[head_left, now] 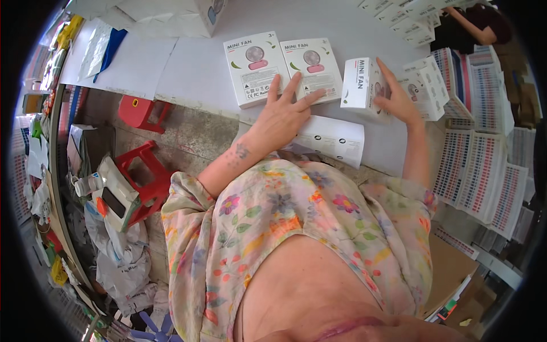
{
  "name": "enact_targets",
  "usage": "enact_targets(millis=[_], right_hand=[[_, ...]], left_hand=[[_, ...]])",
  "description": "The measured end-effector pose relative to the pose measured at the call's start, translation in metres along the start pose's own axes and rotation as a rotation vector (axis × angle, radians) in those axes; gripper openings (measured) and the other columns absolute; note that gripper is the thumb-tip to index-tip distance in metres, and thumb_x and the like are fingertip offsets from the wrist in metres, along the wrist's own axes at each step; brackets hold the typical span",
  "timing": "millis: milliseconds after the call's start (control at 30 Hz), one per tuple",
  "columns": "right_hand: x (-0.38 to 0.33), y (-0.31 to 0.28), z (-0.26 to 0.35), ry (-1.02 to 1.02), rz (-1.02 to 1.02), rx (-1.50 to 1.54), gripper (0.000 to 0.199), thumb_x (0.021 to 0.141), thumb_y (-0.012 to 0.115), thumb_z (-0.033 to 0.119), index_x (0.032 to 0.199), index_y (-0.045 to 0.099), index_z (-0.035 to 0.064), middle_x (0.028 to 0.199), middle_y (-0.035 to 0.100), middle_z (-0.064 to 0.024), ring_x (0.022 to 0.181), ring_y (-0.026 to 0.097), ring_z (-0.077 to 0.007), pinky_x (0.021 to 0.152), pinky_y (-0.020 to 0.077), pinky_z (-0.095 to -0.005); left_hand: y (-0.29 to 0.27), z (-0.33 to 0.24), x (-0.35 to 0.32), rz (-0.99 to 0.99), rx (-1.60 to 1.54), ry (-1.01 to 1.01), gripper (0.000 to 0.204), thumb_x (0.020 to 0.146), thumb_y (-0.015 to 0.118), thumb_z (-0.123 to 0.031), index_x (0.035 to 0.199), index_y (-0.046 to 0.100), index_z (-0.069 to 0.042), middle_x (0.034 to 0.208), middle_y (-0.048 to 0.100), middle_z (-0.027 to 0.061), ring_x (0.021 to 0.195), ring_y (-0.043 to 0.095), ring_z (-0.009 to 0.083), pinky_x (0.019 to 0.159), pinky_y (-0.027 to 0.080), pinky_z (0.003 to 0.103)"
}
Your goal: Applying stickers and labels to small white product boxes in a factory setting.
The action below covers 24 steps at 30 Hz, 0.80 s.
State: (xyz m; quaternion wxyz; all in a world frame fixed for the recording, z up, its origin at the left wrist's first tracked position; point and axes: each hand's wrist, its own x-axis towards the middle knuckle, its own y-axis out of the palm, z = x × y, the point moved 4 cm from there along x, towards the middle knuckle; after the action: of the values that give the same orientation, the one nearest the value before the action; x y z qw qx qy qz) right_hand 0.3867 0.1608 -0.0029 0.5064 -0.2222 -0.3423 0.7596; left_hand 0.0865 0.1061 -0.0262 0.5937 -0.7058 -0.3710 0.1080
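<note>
Two white mini fan boxes lie side by side on the table, the left fan box (248, 62) and the middle fan box (313, 54), each printed with a pink and grey fan. My left hand (282, 114) rests across their near edges, its fingers spread and flat. To their right stands a third fan box (357, 85), turned so a narrow side faces up. Against its right face lies my right hand (399, 100), thumb and fingers stretched apart. A printed white sheet or flap (333, 137) sits at the table's near edge, partly hidden by my left wrist.
More white boxes (424, 88) stand right of my right hand, with stacked boxes (404, 17) behind. Piles of printed sheets (478, 165) fill the right side. A large white carton (165, 17) is at the back left. Red stools (145, 174) stand left. Another person's arm (470, 25) shows far right.
</note>
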Motion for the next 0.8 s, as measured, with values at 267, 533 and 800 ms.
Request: enact_targets(millis=[267, 533, 800], right_hand=[[-0.007, 0.006, -0.065, 0.461, -0.559, 0.067, 0.061, 0.095, 0.061, 0.024, 0.149, 0.04, 0.0043, 0.145, 0.046, -0.0172, 0.133, 0.044, -0.0243, 0.11, 0.0323, -0.0348], [-0.001, 0.033, -0.08, 0.349, -0.8, 0.581, 0.039, 0.097, 0.055, 0.013, 0.135, 0.054, 0.0002, 0.125, 0.059, -0.012, 0.108, 0.057, -0.0155, 0.093, 0.0444, -0.026], [-0.017, 0.066, -0.01, 0.358, -0.736, 0.462, 0.04, 0.092, 0.065, 0.02, 0.127, 0.06, 0.0022, 0.12, 0.059, -0.0133, 0.109, 0.055, -0.0191, 0.088, 0.0465, -0.0305]], left_hand=[[-0.007, -0.004, -0.003, 0.07, 0.04, -0.001, 0.014, 0.086, 0.059, -0.011, 0.088, 0.071, -0.007, 0.149, 0.041, -0.0025, 0.141, 0.028, 0.0409, 0.112, 0.019, 0.067], [-0.016, -0.002, -0.01, 0.073, -0.01, -0.055, 0.012, 0.089, 0.059, -0.012, 0.092, 0.066, -0.003, 0.149, 0.042, -0.0006, 0.142, 0.028, 0.036, 0.116, 0.018, 0.059], [-0.015, 0.007, -0.008, -0.094, -0.016, -0.108, 0.008, 0.086, 0.063, -0.012, 0.087, 0.062, -0.004, 0.145, 0.048, 0.0058, 0.138, 0.038, 0.032, 0.112, 0.026, 0.053]])
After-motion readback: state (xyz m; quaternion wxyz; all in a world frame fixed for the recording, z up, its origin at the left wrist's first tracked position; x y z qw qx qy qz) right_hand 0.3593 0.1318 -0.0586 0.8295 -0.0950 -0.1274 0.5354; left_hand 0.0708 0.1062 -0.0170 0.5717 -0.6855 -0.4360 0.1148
